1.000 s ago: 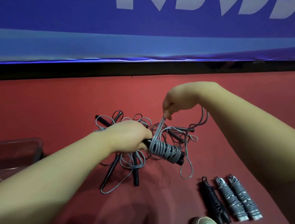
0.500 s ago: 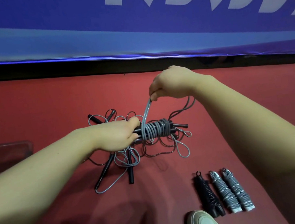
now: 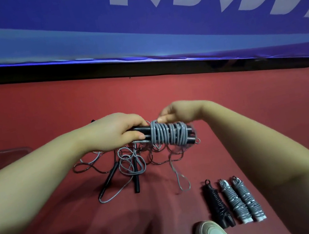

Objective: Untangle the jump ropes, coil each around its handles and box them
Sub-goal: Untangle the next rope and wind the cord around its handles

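A smooth, glossy blue banner (image 3: 77, 28) with large white characters runs across the room behind the tangle (image 3: 132, 161), with a black strip along its lower edge. The floor (image 3: 247, 107) under the tangle is a flat, matte red surface. Left of the tangle, at the frame edge, 1 dim box (image 3: 5, 152) with a rounded rim shows only in part.

The tangle is a loose heap of thin grey and dark cords in loops, with 2 straight black stick handles poking out toward the person.

Just above the tangle, off the floor, the left hand (image 3: 116, 132) grips 1 pair of black cylindrical handles (image 3: 141, 131), fingers curled round their left end. A glossy grey rope (image 3: 169, 135) is wound round the pair in tight side-by-side turns. The right hand (image 3: 179, 113), above the tangle's right side, pinches the rope at the top of the leftmost turns with thumb and fingertips close together. A slack grey loop trails from the tangle down to the floor.

Right of the tangle and nearer the person, 3 wound bundles lie side by side on the floor: 1 black bundle (image 3: 217, 205) and 2 grey bundles (image 3: 234, 202) (image 3: 248, 198), each ribbed with cord.

Nearer the person than the tangle, 1 pale shoe (image 3: 211, 233) toe touches the floor beside the black bundle.
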The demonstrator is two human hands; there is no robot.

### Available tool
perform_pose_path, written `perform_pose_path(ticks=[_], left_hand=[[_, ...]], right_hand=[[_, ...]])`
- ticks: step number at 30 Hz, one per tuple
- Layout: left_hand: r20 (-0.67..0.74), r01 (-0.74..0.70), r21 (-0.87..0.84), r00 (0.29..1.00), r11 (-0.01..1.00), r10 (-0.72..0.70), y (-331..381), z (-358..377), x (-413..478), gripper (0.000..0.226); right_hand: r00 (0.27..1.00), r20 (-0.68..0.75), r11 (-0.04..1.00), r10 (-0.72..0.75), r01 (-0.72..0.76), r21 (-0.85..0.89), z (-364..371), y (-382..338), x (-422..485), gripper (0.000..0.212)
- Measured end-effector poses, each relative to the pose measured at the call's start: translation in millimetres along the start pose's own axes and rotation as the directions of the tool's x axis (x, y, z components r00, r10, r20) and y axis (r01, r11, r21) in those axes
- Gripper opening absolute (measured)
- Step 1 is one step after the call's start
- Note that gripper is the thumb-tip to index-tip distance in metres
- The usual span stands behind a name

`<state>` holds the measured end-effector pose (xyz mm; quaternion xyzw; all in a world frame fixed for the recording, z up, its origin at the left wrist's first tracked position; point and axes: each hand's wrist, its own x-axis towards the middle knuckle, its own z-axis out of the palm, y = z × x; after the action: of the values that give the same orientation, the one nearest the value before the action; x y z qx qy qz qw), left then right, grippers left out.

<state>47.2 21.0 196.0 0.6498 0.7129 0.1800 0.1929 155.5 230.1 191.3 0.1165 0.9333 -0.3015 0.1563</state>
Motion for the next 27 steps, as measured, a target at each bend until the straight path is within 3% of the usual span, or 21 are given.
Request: perform_pose_path(ticks=[2, 4, 8, 13, 18, 21, 24, 27], left_hand=[[-0.074, 0.007, -0.066, 0.997, 0.998, -0.012, 0, -4, 0, 0.019], [-0.141, 0.007, -0.165, 0.990, 0.986, -0.030, 1, -5, 4, 0.015], [-0.273, 0.007, -0.447, 0.951, 0.894, -0.144, -4, -6, 14, 0.010], [-0.405, 0.059, -0.597, 0.839, 0.800, -0.364, -28, -13, 19, 0.016], [-0.403, 0.190, -0.607, 0.764, 0.772, -0.504, -52, -11, 14, 0.014], [-0.459, 0.294, -0.501, 0.707, 0.814, -0.539, -56, -10, 18, 0.015], [-0.481, 0.332, -0.491, 0.667, 0.805, -0.569, -56, -9, 21, 0.016], [-0.444, 0.234, -0.633, 0.671, 0.738, -0.594, -60, -10, 21, 0.017]], right_hand=[[0.995, 0.025, 0.933, -0.097, 0.082, 0.350, 19, 10, -1, 0.018], [0.985, 0.027, 0.787, -0.170, 0.119, 0.605, 42, 10, 3, 0.023], [0.988, -0.023, 0.588, -0.154, 0.111, 0.801, 64, -6, 26, 0.029], [0.976, -0.203, 0.564, -0.074, 0.209, 0.799, 64, -15, 42, 0.035], [0.914, -0.399, 0.790, -0.067, 0.293, 0.539, 64, -26, 48, 0.006], [0.850, -0.527, 0.881, -0.026, 0.269, 0.390, 66, -34, 51, 0.015], [0.840, -0.543, 0.919, 0.006, 0.210, 0.334, 64, -41, 51, 0.022], [0.888, -0.454, 0.844, 0.079, 0.183, 0.505, 62, -45, 54, 0.022]])
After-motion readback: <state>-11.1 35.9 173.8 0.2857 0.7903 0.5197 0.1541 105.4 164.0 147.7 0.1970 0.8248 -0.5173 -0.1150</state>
